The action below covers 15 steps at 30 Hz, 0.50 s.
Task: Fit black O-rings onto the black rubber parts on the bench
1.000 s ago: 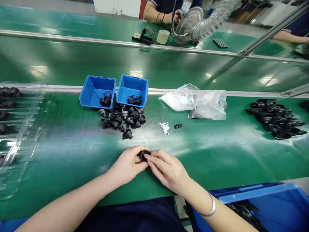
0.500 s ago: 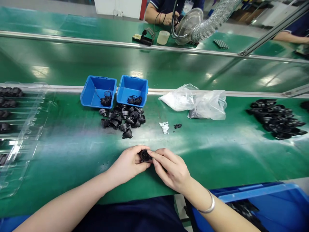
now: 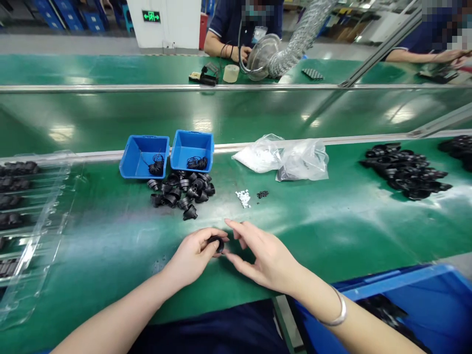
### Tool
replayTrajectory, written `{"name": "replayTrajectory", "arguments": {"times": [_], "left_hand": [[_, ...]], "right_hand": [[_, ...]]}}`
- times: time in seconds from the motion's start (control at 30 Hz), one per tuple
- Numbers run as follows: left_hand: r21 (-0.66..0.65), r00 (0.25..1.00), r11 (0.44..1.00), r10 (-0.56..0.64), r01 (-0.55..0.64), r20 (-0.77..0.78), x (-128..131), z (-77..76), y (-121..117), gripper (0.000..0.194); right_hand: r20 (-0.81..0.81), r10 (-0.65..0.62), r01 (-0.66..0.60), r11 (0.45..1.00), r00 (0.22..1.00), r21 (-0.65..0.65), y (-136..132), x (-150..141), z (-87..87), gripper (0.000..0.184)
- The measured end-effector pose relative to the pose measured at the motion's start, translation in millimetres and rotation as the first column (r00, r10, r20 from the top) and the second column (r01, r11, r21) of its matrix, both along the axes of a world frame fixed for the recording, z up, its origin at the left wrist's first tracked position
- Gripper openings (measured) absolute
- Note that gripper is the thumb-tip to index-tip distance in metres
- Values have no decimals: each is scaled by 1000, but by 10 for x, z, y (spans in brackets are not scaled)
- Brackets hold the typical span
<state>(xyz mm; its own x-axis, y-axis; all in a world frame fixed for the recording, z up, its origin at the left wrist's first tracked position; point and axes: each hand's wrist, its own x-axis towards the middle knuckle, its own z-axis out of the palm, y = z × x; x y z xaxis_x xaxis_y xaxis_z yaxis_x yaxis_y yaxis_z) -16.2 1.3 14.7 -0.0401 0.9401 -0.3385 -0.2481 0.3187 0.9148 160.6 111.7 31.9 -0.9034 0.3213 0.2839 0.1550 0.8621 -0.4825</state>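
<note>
My left hand [image 3: 197, 253] is closed around a small round black plastic part [image 3: 217, 244], its hollow end partly covered by my thumb. Just to the right, my right hand [image 3: 258, 253] has thumb and fingers spread, with nothing visible between them; its fingertips are close beside the part, and whether they touch it I cannot tell. Beyond my hands lie a heap of similar black plastic parts [image 3: 190, 212], a small pile of white pieces [image 3: 243, 198] and a few tiny black pieces [image 3: 262, 194].
Two blue bins [image 3: 134, 169] with black cords stand behind the heap. Plastic bags [image 3: 306, 160] lie at the back. Clear trays [image 3: 44, 196] are at left, more black parts [image 3: 409, 172] at right. A blue crate [image 3: 435, 305] sits lower right. A co-worker [image 3: 221, 42] sits opposite.
My right hand has opened and drawn slightly away from the black part, which has turned in my left hand. The camera view has tilted upward.
</note>
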Motion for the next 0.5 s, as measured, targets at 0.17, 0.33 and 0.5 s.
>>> {"name": "replayTrajectory", "arguments": {"times": [0.17,0.33,0.5], "left_hand": [[20,998,1000,-10,11,-65,56,-7,-20,29],[59,928,985,-131,161,-349,109,30,-71,42],[252,506,967,201,33,-839,-122,113,-27,46]], "right_hand": [[73,64,-79,973,995,219,-132,-34,-118,47],[-3,122,-117,956,993,269,-164,-23,-187,33],[-2,-412,404,893,911,198,479,471,-262,31]]}}
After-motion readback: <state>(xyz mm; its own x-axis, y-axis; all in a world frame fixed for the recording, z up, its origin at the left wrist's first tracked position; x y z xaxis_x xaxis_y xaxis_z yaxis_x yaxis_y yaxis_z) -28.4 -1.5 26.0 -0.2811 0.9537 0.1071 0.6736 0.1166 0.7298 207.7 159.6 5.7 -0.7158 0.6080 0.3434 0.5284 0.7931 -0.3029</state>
